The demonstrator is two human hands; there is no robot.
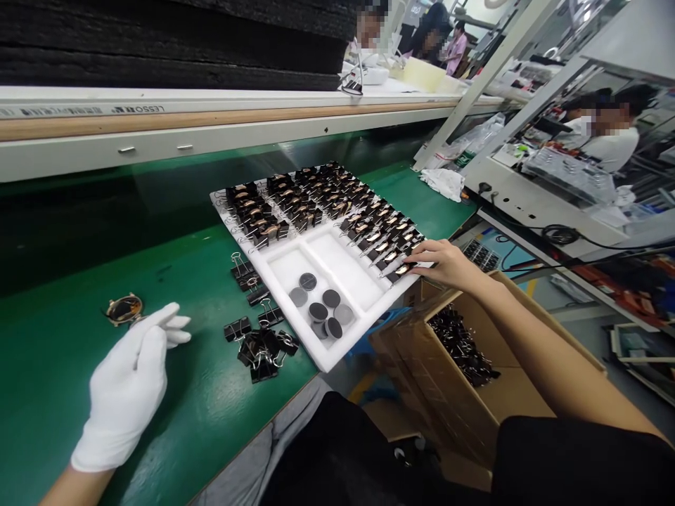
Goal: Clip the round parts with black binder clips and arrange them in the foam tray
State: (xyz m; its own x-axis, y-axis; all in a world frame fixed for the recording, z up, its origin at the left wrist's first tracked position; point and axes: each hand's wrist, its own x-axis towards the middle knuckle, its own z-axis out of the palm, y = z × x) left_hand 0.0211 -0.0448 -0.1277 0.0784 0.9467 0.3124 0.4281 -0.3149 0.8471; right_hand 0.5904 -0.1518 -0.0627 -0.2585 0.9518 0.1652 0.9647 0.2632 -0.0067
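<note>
With the white tray (pixel 345 261) as dial, my bare right hand (pixel 448 266) is touching a clipped piece (pixel 399 270) at three o'clock; I cannot tell whether my fingertips are pinching it. My gloved left hand (pixel 129 383) is hovering or resting, fingers loosely uncurled, at eight, just beside a round watch case (pixel 125 309). Loose black clips (pixel 264 344) are lying at seven, dark discs (pixel 318 311) are sitting inside toward six, and a carton (pixel 406 351) is standing at four.
</note>
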